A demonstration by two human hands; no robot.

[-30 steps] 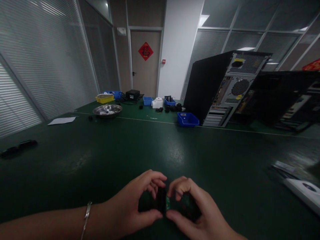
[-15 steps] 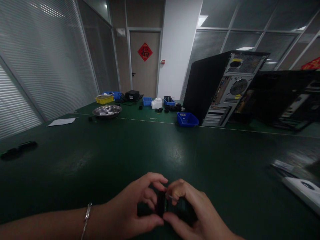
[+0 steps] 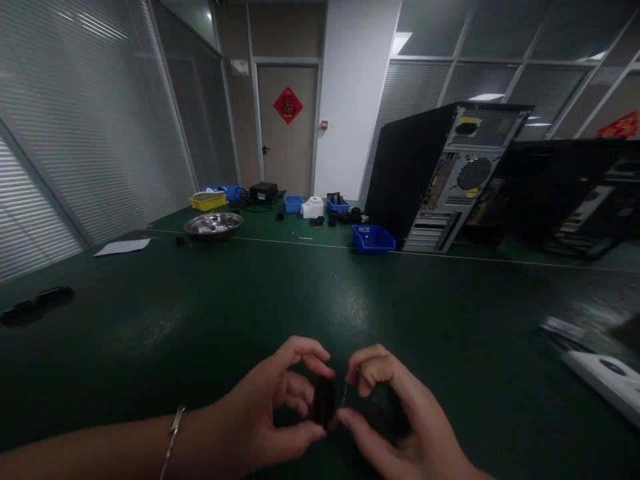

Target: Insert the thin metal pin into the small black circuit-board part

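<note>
Low in the middle of the head view, my left hand (image 3: 283,407) grips a small dark rectangular case part (image 3: 325,402) by its top and bottom edges, between fingers and thumb. Just to its right, my right hand (image 3: 400,413) pinches a thin green piece (image 3: 345,395) that looks like a small circuit board, held upright. A narrow gap separates the two pieces. Dim light and blur hide their details. A thin bracelet (image 3: 173,433) circles my left wrist.
A dark green table (image 3: 250,287) spreads before me. At its far side stand a blue bin (image 3: 374,240), a metal bowl (image 3: 214,225) and a black computer tower (image 3: 415,167). Paper (image 3: 123,247) and dark objects (image 3: 37,303) lie left; a white device (image 3: 605,380) lies right.
My right hand has drawn to the right with the green piece, away from the dark case part. The two were together before. My left hand has hardly moved.
</note>
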